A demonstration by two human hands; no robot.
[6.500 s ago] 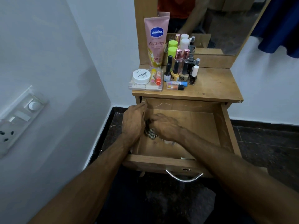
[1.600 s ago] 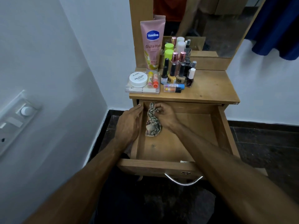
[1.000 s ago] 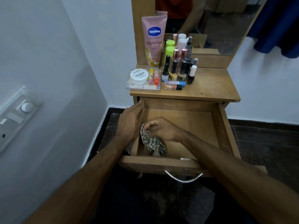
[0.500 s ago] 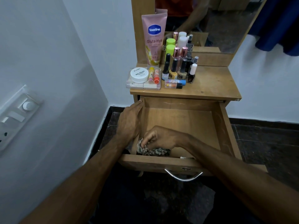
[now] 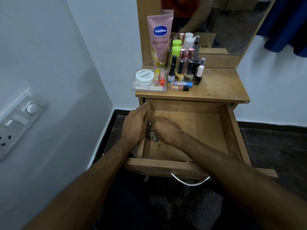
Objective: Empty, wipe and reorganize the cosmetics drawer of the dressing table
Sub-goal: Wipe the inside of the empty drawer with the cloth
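Your right hand (image 5: 167, 130) is inside the open drawer (image 5: 191, 138), close to its left side. Your fingers are curled shut around a checked cloth (image 5: 152, 135), and they press it down on the drawer floor. Only a small bit of the cloth peeks out past your fingers, on their left. Your left hand (image 5: 135, 125) lies flat along the left wall of the drawer, just beside the cloth. Its fingers are straight and hold nothing, and their tips touch the back corner of the drawer. The rest of the drawer floor, to the right of your fingers, is bare wood. Up past your fingertips, the table top (image 5: 216, 87) holds the pink tube (image 5: 159, 40), the white jar (image 5: 144, 77) and the nail polish bottles (image 5: 184, 70).
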